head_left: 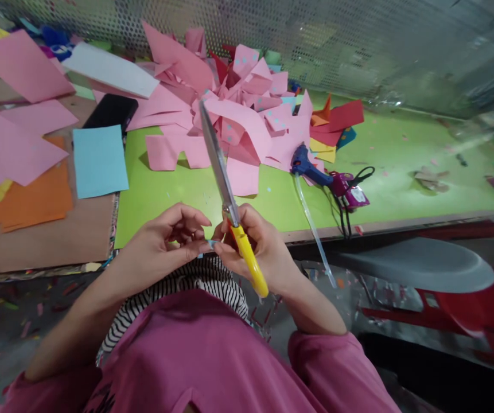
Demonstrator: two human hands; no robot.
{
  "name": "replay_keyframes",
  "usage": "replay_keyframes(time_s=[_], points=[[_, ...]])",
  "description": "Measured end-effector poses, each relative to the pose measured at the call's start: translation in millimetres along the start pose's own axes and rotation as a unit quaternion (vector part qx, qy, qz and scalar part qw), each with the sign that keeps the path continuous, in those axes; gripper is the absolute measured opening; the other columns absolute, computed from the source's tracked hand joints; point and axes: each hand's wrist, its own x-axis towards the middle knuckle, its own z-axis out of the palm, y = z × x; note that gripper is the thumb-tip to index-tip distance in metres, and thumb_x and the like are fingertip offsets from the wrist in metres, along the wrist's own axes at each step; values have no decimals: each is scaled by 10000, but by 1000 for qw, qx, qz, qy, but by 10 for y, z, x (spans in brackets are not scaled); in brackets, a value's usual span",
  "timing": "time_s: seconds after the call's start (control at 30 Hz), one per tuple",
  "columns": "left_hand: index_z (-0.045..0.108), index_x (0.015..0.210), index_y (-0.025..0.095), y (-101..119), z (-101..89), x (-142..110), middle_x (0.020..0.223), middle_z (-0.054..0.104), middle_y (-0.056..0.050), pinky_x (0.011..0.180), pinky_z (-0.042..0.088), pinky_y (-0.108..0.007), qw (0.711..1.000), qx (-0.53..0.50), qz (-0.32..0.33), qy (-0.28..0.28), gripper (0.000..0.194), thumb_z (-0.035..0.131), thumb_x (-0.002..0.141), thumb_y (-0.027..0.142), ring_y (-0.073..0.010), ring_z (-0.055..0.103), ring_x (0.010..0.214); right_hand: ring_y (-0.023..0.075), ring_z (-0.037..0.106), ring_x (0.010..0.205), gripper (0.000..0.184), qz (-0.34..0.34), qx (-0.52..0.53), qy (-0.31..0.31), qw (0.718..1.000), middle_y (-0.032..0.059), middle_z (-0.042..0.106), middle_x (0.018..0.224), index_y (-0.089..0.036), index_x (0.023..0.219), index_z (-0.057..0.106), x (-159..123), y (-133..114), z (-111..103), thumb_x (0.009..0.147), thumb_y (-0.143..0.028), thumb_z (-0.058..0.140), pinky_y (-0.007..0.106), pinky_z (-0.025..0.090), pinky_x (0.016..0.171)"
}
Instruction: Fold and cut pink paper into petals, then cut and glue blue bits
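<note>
Scissors (220, 163) with a yellow handle rest in my right hand (257, 244), blades pointing up and away over the green table top. My left hand (167, 238) is closed, thumb and finger pinching a tiny light blue scrap (206, 246), probably paper. The right fingertips meet the same scrap from the other side, just in front of the table edge. Most of the scrap is hidden by my fingers. Beyond the hands lies a pink paper cutout (178, 152) with a notch in its lower edge, near a large heap of pink paper (247, 123).
A light blue sheet (100, 162) and a black phone (111, 111) lie at the left, beside orange paper (40, 198). To the right sits a blue glue gun (309, 165) with a clear stick (313, 229) hanging past the edge. A grey seat (427, 265) stands lower right.
</note>
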Motion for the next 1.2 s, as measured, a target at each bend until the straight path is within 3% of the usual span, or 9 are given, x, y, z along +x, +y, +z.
replay_keyframes(time_s=[0.1, 0.23, 0.37, 0.5, 0.63, 0.9, 1.03, 1.2], points=[[745, 980, 239, 8, 15, -11, 871, 673, -3, 714, 542, -210, 1000, -3, 7, 15, 231, 839, 770, 236, -130, 649, 783, 78, 475, 620, 319, 12, 4, -26, 1000, -68, 536, 764, -233, 918, 500, 17, 50, -1, 732, -179, 753, 220, 395, 563], [774, 938, 240, 53, 64, -20, 846, 669, -10, 717, 554, -212, 996, -63, 13, 62, 212, 861, 745, 255, -136, 633, 781, 81, 528, 690, 336, 8, 86, -24, 996, -61, 553, 805, -231, 927, 495, 66, 101, 73, 730, -199, 766, 225, 456, 626], [820, 970, 251, -3, 33, -1, 919, 678, -47, 739, 582, -260, 991, -128, -5, 26, 234, 855, 754, 333, -152, 622, 793, 60, 500, 577, 378, -8, 158, -18, 987, -81, 537, 748, -241, 861, 451, 139, 76, 148, 752, -299, 808, 215, 439, 527], [835, 942, 286, -95, -29, 35, 969, 696, -54, 858, 572, -297, 990, -138, -1, 3, 177, 848, 769, 318, -173, 660, 905, 57, 479, 477, 420, 37, 183, -31, 982, -93, 537, 693, -249, 865, 459, 188, 47, 172, 743, -351, 847, 218, 400, 434], [836, 926, 294, -97, -43, 58, 971, 706, -45, 860, 553, -248, 990, -136, 13, -28, 148, 844, 779, 288, -168, 674, 969, 53, 485, 452, 447, 44, 185, -34, 981, -103, 535, 648, -244, 876, 471, 212, 69, 195, 725, -392, 865, 215, 417, 434], [822, 897, 256, -88, -52, 52, 971, 734, -37, 787, 548, -221, 985, -168, -24, -32, 153, 863, 754, 292, -144, 678, 872, 55, 479, 462, 430, 25, 158, -30, 987, -109, 516, 637, -242, 893, 449, 209, 111, 211, 761, -383, 834, 222, 436, 456], [814, 915, 290, -168, 37, 48, 957, 745, -2, 758, 546, -204, 982, -186, -6, 23, 185, 875, 741, 286, -96, 641, 776, 51, 460, 492, 379, -31, 150, 23, 988, -103, 515, 668, -240, 896, 457, 227, 165, 277, 799, -321, 814, 221, 416, 483], [773, 722, 240, -202, 131, 74, 842, 717, 20, 717, 563, -201, 967, -232, 23, 103, 168, 916, 657, 297, -105, 667, 784, 61, 482, 588, 452, -52, 130, 53, 989, -73, 545, 785, -245, 899, 453, 233, 184, 320, 757, -420, 845, 214, 439, 513]])
